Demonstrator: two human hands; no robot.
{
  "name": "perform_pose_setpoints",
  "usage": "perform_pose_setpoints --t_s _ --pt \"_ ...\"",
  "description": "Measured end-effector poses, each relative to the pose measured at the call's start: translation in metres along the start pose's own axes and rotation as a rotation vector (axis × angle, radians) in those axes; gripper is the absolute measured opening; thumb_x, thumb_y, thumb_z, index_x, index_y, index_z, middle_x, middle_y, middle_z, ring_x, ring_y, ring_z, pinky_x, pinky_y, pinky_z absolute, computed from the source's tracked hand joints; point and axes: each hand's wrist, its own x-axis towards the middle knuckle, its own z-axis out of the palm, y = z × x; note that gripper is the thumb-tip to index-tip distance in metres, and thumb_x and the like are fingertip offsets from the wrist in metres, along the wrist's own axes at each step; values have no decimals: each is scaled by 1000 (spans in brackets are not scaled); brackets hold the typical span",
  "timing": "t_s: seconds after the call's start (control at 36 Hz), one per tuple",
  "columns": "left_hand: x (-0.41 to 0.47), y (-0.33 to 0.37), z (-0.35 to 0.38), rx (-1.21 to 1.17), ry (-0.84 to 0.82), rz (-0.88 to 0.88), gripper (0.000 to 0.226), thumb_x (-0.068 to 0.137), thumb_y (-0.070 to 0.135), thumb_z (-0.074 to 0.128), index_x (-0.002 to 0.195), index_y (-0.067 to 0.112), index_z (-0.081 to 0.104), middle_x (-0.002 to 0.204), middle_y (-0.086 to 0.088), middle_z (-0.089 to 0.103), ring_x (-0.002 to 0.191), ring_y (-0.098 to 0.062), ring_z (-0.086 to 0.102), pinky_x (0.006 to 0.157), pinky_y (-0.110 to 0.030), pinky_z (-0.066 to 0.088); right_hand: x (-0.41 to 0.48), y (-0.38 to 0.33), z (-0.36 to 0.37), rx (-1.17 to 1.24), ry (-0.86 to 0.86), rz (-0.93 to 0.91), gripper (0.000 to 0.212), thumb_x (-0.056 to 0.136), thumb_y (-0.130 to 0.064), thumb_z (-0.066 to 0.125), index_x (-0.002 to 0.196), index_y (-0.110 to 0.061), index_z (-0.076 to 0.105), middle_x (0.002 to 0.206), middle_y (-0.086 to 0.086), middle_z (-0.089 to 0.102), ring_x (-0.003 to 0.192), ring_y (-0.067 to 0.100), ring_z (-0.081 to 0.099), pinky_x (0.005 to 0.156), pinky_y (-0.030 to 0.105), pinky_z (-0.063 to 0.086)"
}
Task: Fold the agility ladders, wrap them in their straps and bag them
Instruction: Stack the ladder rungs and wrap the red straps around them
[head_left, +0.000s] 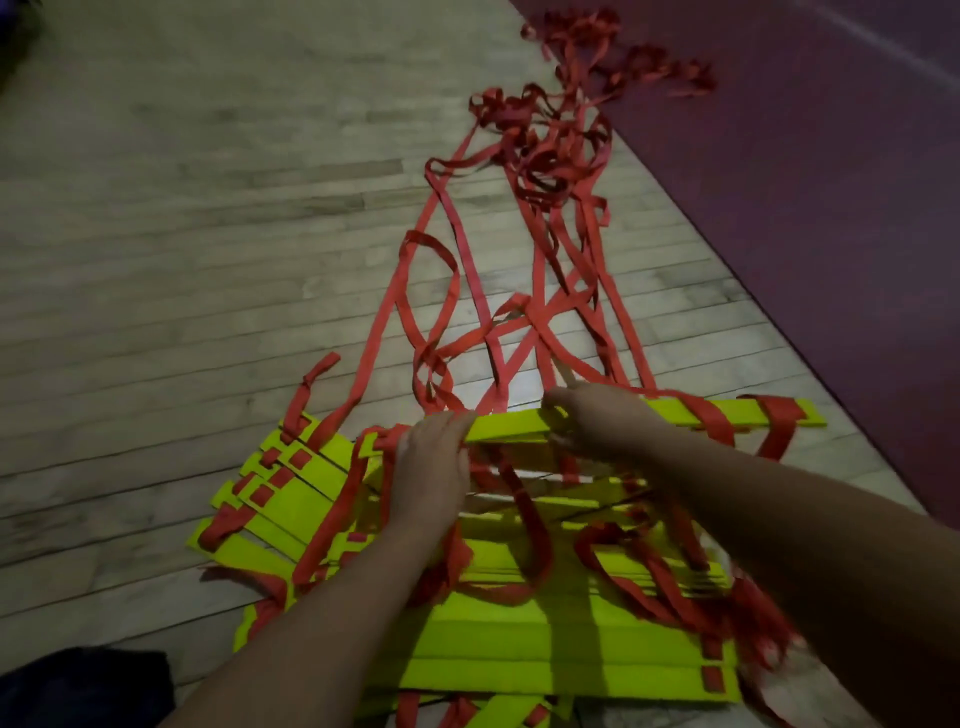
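Wood floor (208, 208), mat (831, 208) at 2 o'clock; rung stack (545, 649) at 6 o'clock; straps (550, 156) trail toward 1 o'clock. Fingers of left hand (434, 460) and right hand (597, 421) grasp 1 raised rung (511, 427) above it.

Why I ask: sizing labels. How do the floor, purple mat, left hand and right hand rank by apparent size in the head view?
1. floor
2. purple mat
3. left hand and right hand, holding the yellow rung: about alike, unranked.
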Motion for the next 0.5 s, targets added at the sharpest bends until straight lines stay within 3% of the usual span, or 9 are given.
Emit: perform_pose_setpoints --t_s 0.08,0.19,0.25,0.31,0.36,0.42,0.44,0.5 --pt "9 -2 -31 -169 107 -60 42 86 -2 64 127 7 66 126 -14 66 120 -32 58 108 -36 38 -11 1 -38 46 23 3 40 98 -38 60 134 -21 56 128 8 63 112 28 60 79 32 46" --pt "16 8 -89 -140 183 -89 36 89 -2 59 123 8 68 123 -15 66 117 -34 57 101 -36 40 -35 6 -79 73 110 37 38 101 -36 57 132 -15 60 124 11 66 109 30 61 79 33 47" --pt "16 11 -117 -165 246 -255 34 92 0 56 123 6 68 122 -17 67 116 -35 58 96 -36 43 -51 10 -96 126 164 72 37 101 -36 58 129 -13 63 120 13 67 106 31 62 78 33 46" --pt "18 6 -140 -180 251 -473 27 94 9 59 118 5 69 120 -20 68 113 -38 61 91 -38 46 -68 12 -113 173 212 97 34 101 -36 58 122 -12 67 108 11 70 90 26 62 68 30 39" --pt "16 3 -160 -174 95 -631 24 92 16 62 109 0 68 112 -23 69 100 -39 65 82 -34 53 -86 10 -130 222 251 113 31 100 -37 58 116 -12 70 89 3 65 73 17 56 58 29 34" --pt "10 8 -175 -208 -102 -700 48 78 26 72 116 0 59 112 -15 68 92 -33 66 74 -25 55 -102 4 -148 269 282 115 31 101 -37 58 108 -11 73 75 -1 60 66 15 53 54 28 35" --pt "8 12 -181 -226 -144 -696 73 67 36 75 128 3 52 117 -14 67 99 -32 66 79 -26 55 -111 0 -158 285 295 107 32 101 -37 58 102 -9 73 69 -2 58 62 13 52 53 28 36" --pt "8 20 -190 -257 -113 -606 103 57 53 76 142 6 40 129 -21 62 114 -35 63 94 -39 53 -127 -12 -177 339 297 70 36 102 -35 57 94 -4 73 65 0 58 57 12 50 54 28 37"
